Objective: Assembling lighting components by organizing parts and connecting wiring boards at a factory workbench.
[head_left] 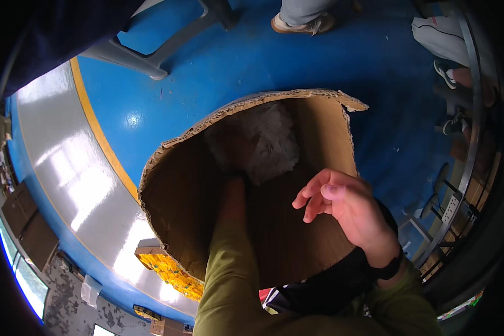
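A tall brown cardboard box (pixel 327 131) with a ragged, cut rim stands open in front of me. Deep inside lies a white fluffy mass (pixel 274 148), loose and crumpled in look. My left hand (pixel 238 150) reaches down into the box and touches this mass, its fingers lost in shadow. Over the box's right side hovers my right hand (pixel 344 204), open, fingers bent and apart, with nothing in it. A dark band circles the right wrist. Both my sleeves are olive green.
A grey plastic stool (pixel 145 59) stands on the blue floor beyond the box. Another person's shoe (pixel 302 24) is at the top. A carton of yellow packets (pixel 171 271) sits at the lower left. A metal rail with a power strip (pixel 451 208) runs along the right.
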Demonstrator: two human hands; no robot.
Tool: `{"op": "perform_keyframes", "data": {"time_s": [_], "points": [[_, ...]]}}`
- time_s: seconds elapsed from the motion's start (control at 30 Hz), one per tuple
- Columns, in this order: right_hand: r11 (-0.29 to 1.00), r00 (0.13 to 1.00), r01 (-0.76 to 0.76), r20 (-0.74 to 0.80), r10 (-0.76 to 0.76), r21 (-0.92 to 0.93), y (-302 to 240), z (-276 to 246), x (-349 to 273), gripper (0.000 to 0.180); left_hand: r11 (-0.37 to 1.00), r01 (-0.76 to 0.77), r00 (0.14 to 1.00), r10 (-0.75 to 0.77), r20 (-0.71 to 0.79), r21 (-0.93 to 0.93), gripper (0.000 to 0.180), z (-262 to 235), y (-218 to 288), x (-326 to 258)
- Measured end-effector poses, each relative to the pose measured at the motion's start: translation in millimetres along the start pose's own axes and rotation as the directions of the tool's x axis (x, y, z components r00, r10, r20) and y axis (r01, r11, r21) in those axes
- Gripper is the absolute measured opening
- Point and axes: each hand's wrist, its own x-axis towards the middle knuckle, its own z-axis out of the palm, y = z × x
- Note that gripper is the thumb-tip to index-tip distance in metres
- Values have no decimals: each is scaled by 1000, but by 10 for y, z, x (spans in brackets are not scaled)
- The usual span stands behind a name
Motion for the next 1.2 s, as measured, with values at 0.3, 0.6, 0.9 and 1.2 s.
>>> {"op": "perform_keyframes", "data": {"time_s": [0.3, 0.6, 0.9, 1.2], "points": [[1000, 1000, -6, 17, 6, -17, 7, 111, -11, 23, 995, 14, 995, -23, -94, -94, 64, 472, -320, -73], [1000, 1000, 11, 3, -11, -25, 10, 56, -7, 24, 988, 49, 919, 14, 394, -148, 67, -181, 238, -231], [1000, 999, 14, 37, -14, -9, 25, 108, -11, 23, 941, -9, 998, -14, -65, -338, 63, 708, -457, -213], [998, 1000, -25, -6, 25, -64, 80, 138, 44, 24, 941, 219, 957, -157, 243, -256, 86, 980, -79, -648]]}}
